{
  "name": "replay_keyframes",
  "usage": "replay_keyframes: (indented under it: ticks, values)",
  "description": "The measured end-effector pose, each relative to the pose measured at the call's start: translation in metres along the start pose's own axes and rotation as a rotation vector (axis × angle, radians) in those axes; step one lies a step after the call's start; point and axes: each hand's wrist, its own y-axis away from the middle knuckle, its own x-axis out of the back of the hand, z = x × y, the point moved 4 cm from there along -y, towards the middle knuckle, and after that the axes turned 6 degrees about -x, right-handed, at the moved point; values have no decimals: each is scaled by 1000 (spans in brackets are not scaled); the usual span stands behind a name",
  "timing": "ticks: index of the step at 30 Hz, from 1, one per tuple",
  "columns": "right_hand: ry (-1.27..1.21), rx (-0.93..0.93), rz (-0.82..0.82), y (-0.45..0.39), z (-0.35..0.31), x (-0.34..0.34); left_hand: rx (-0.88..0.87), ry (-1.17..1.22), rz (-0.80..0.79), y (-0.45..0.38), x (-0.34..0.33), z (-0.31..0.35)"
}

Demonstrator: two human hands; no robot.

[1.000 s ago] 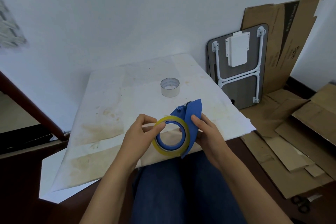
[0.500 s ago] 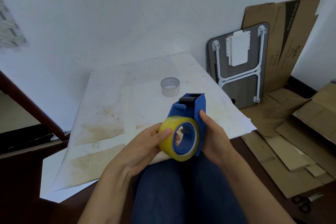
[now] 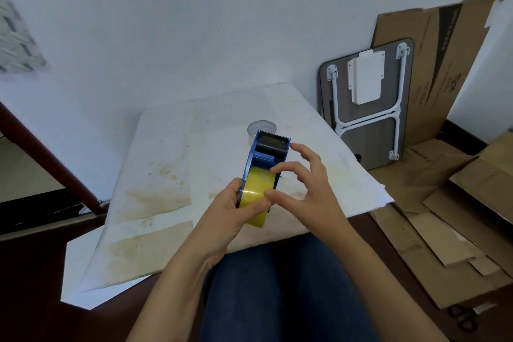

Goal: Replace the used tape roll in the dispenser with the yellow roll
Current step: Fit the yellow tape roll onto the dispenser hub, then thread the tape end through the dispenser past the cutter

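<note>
The blue tape dispenser (image 3: 265, 157) points away from me, its black roller and toothed blade at the far end. The yellow roll (image 3: 254, 191) sits in its frame. My left hand (image 3: 227, 214) grips the dispenser and roll from the left and below, thumb across the yellow tape. My right hand (image 3: 302, 189) is at the right side with fingers spread; its index fingertip and thumb tip touch the roll's surface. The used, nearly empty clear roll (image 3: 263, 129) stands on the table just behind the dispenser, partly hidden by it.
The table is covered with stained white paper (image 3: 172, 175), its right edge near my right hand. A folded grey table (image 3: 366, 108) and cardboard sheets (image 3: 433, 69) lean on the wall at right. Flattened cardboard and scissors (image 3: 463, 319) lie on the floor.
The dispenser has turned from side-on to end-on, blade away from me. My left hand now carries it alone; my right hand has let go of its side and fingers the yellow tape.
</note>
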Motion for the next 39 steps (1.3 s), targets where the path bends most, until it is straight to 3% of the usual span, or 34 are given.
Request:
replay_keyframes:
  ticks: [8,15,25,33,39]
  values:
    - [198,167,189,-2,-17,1,21,-14,-22,-1,0,-2]
    - [297,226,205,-8,-20,1,24,-17,-46,-2,1,-1]
    - [226,218,377,-14,-25,20,14,121,-134,2,-7,4]
    - [264,213,252,-22,-28,29,44,118,-191,0,-3,4]
    - [247,172,278,-26,-33,37,65,113,-248,0,-4,5]
